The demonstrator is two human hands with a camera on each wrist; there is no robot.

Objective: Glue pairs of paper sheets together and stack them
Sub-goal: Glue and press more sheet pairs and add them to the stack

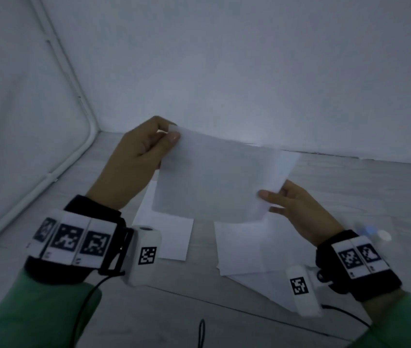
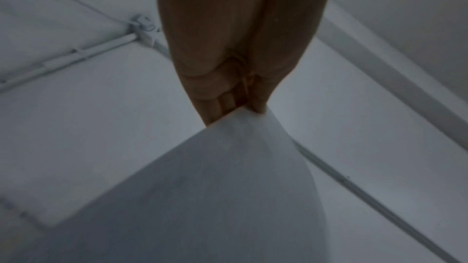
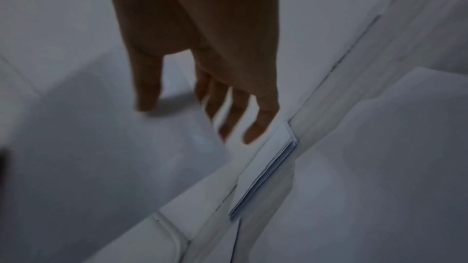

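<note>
Held sheet [image 1: 212,179]: white paper, raised above the worktop [image 1: 350,187], slightly bowed.
Left hand [image 1: 134,159]: thumb and fingers [image 2: 215,107] clamped on the sheet's far left corner.
Right hand [image 1: 297,209]: thumb on top, fingers [image 3: 255,133] beneath, spread, pinching the near right corner.
Loose sheets [image 1: 239,247]: lying flat on the worktop under the held one.
Small container [image 1: 375,234]: behind the right wrist, blurred; contents indiscernible.

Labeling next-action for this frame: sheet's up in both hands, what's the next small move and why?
Probably lower the held sheet onto the paper pile below it. The left hand pinches its far corner and the right hand pinches the near one, so it hangs clear of the table, over the sheets lying there.
</note>
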